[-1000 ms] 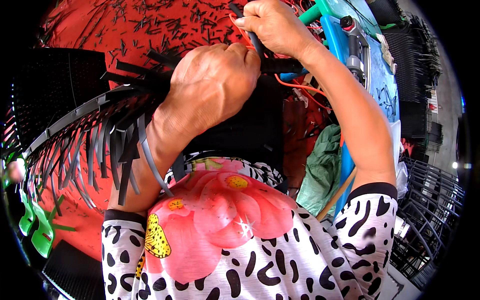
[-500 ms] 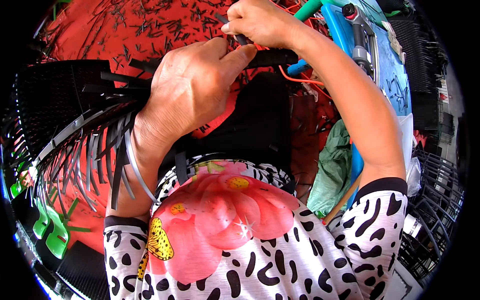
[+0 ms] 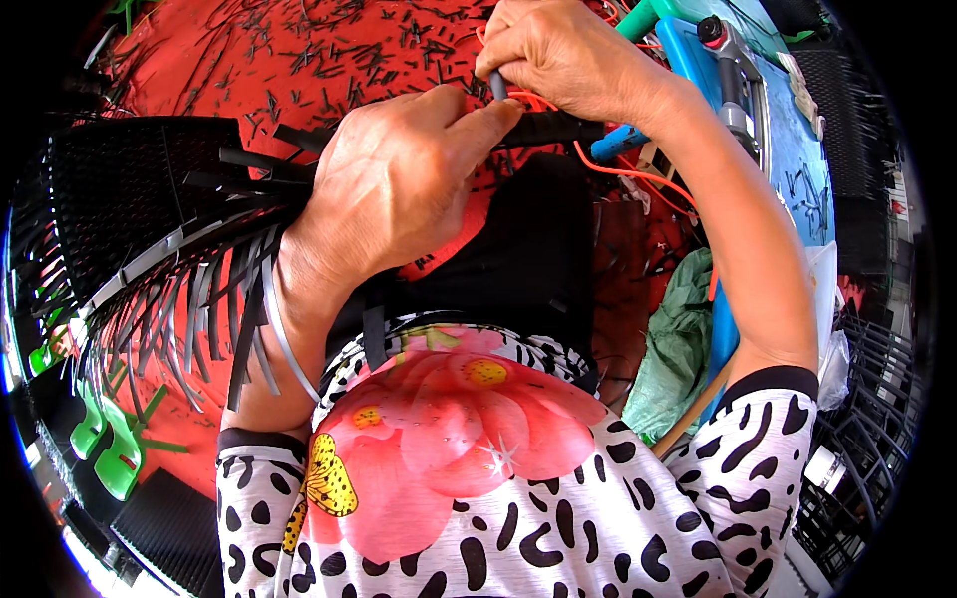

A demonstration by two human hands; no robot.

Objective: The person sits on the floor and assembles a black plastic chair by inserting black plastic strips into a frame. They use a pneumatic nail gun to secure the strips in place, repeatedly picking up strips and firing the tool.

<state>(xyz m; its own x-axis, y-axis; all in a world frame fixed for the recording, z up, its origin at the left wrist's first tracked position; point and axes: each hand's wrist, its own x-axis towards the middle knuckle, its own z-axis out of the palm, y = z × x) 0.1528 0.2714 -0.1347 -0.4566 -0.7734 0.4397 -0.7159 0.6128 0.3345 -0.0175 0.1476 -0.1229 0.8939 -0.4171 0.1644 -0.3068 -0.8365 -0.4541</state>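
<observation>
My right hand (image 3: pixel 568 60) is closed at the top of the view, its fingers pinching a short dark strip (image 3: pixel 497 88). Just to its left and nearer, my left hand (image 3: pixel 384 189) is curled, with a finger reaching to the lower end of that same strip. A thick black bar (image 3: pixel 558 128) runs beneath the hands; whether the left palm also grips it is hidden. Behind the left wrist lies a black woven panel (image 3: pixel 150 214), its loose flat strips (image 3: pixel 199 304) fanning down along my forearm.
Black offcuts (image 3: pixel 349 50) are scattered over the red floor (image 3: pixel 199 60). To the right stand a blue tabletop (image 3: pixel 807 179) with a black-and-grey hand tool (image 3: pixel 735 95), and a crumpled green bag (image 3: pixel 678 344). An orange cord (image 3: pixel 638 174) loops near my right forearm. Green plastic pieces (image 3: pixel 120 448) lie at left.
My right hand has shifted slightly to the right. The strip between the hands now stands more upright. My left hand keeps its curled hold, and the whole view has drifted a little.
</observation>
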